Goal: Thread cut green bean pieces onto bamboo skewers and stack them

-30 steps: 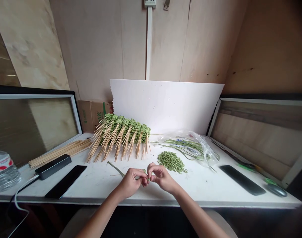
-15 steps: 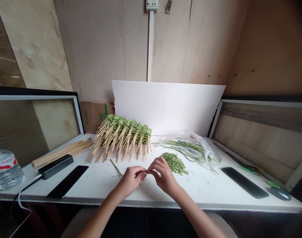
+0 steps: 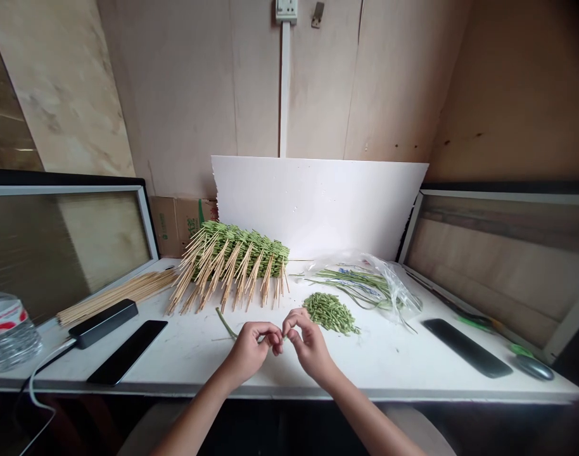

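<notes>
My left hand and my right hand meet fingertip to fingertip over the front middle of the table. Both are closed in a pinch; whatever lies between the fingers is too small and hidden to make out. A green stem shows just behind my left hand, and I cannot tell whether that hand touches it. Beyond my right hand is a heap of short green cut pieces. Farther back on the left, thin wooden sticks tipped with green pieces lie stacked in bundles.
Bare wooden sticks, a black box, a phone and a water bottle are on the left. To the right lie a clear plastic bag with green stems, a dark flat object and a mouse.
My right fingers have shifted slightly left and curled more, closer to the left fingertips. My left hand stays nearly in place. The whole view has moved a little.
</notes>
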A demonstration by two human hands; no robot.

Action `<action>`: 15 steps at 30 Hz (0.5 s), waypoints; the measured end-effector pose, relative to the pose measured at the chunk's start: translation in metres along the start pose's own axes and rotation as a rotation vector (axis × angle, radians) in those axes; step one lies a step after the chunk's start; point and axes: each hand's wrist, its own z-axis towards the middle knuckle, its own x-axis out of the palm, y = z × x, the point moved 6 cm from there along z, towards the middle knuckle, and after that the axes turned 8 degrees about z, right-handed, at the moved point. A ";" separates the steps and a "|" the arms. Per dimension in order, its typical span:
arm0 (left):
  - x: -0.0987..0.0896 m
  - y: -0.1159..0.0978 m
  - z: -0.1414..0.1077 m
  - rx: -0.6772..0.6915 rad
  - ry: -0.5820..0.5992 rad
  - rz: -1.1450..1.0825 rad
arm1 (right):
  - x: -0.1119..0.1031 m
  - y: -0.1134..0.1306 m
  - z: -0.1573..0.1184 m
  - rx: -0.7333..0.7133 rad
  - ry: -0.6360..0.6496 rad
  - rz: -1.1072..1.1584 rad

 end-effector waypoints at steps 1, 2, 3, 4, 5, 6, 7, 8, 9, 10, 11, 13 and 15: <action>0.000 0.001 0.000 0.005 0.013 -0.023 | -0.002 -0.002 0.001 0.015 -0.009 0.032; -0.001 0.002 0.001 0.005 0.030 -0.043 | -0.006 -0.003 0.004 0.024 -0.012 0.043; -0.002 0.004 0.001 0.002 0.044 -0.060 | -0.010 -0.003 0.006 0.027 -0.007 0.027; -0.003 0.006 0.001 -0.006 0.051 -0.074 | -0.015 -0.003 0.009 0.025 0.003 -0.019; -0.004 0.008 0.002 -0.015 0.048 -0.084 | -0.020 -0.003 0.012 0.026 0.018 -0.090; -0.006 0.010 0.003 -0.025 0.039 -0.088 | -0.025 -0.005 0.015 0.027 0.032 -0.177; -0.007 0.013 0.003 -0.034 0.026 -0.087 | -0.032 -0.007 0.017 0.033 0.042 -0.269; -0.008 0.015 0.004 -0.042 0.012 -0.084 | -0.038 -0.012 0.018 0.047 0.051 -0.356; -0.008 0.017 0.004 -0.052 0.002 -0.080 | -0.043 -0.018 0.018 0.066 0.062 -0.431; -0.008 0.018 0.004 -0.063 -0.006 -0.076 | -0.048 -0.026 0.018 0.092 0.091 -0.488; -0.008 0.020 0.004 -0.073 -0.013 -0.074 | -0.051 -0.033 0.016 0.118 0.133 -0.528; -0.007 0.020 0.004 -0.090 -0.025 -0.067 | -0.055 -0.047 0.012 0.147 0.222 -0.560; -0.007 0.020 0.003 -0.104 -0.039 -0.046 | -0.055 -0.051 0.009 0.129 0.282 -0.561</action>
